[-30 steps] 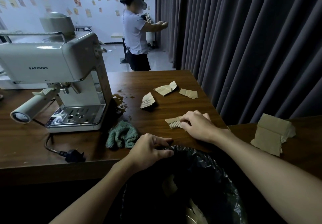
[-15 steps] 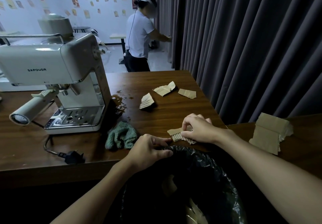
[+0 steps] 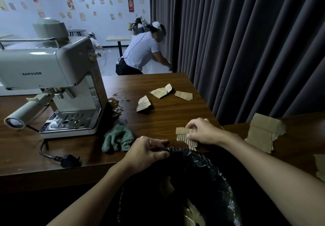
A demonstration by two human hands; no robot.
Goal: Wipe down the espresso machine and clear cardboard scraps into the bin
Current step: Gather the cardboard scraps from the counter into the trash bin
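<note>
My right hand (image 3: 202, 131) grips a torn corrugated cardboard scrap (image 3: 183, 135) at the table's front edge, right above the bin. My left hand (image 3: 147, 151) pinches the rim of the black bag lining the bin (image 3: 202, 169), which stands below the table edge with cardboard pieces inside. Three more scraps lie farther back on the table: one (image 3: 143, 103), a second (image 3: 161, 91) and a third (image 3: 183, 95). A larger cardboard piece (image 3: 262, 134) sits on the right table. The cream espresso machine (image 3: 52, 78) stands at the left. A green cloth (image 3: 117, 137) lies in front of it.
Brown spill spots (image 3: 116, 105) mark the wooden table (image 3: 167, 115) beside the machine. The machine's unplugged cord and plug (image 3: 68, 160) lie near the front edge. A dark curtain (image 3: 246, 41) hangs at right. A person bends over in the room beyond.
My right hand has dragged the corrugated scrap toward the front edge, over the bin's rim. My left hand stays on the bag rim. The person in the background has bent down.
</note>
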